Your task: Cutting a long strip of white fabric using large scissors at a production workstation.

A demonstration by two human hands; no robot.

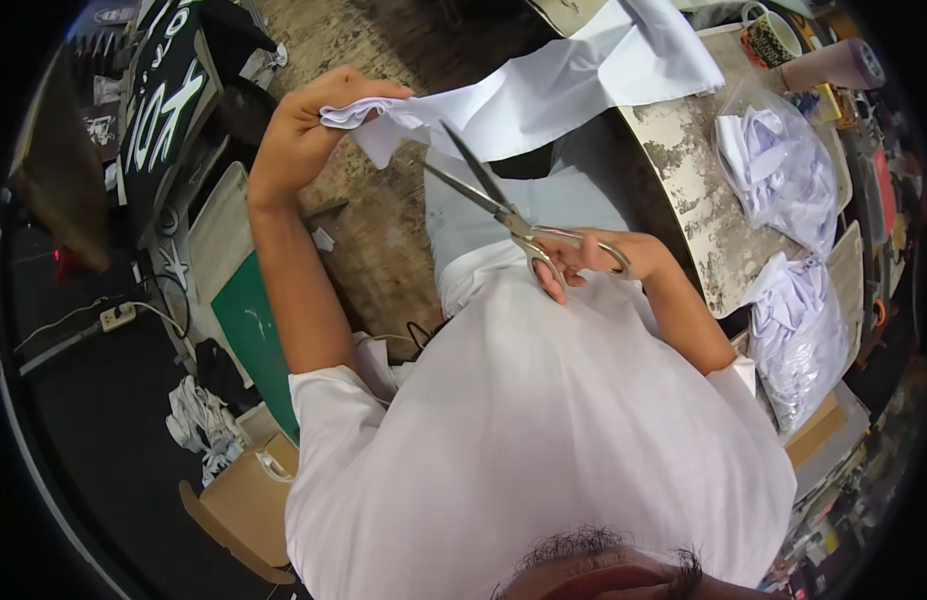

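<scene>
Gathered folds of a long white cloth strip (528,100) are gripped in my left hand (308,120), which is raised at the upper left. From there the strip stretches right, over my lap, and its far end lies on the worn table. My right hand (603,260) is in front of my chest with fingers through the handle loops of a pair of metal scissors (498,205). The blades are spread apart and point up and left, toward the cloth near my left hand. A small gap seems to separate the blade tips from the cloth.
On the right, a table (673,190) with peeling paint bears a clear bag of white cloth (778,170), a patterned mug (768,40) and a pale tumbler (833,68). Another bag of white cloth (798,330) sits nearer me. At left are a green board (253,320) and an open cardboard box (248,500).
</scene>
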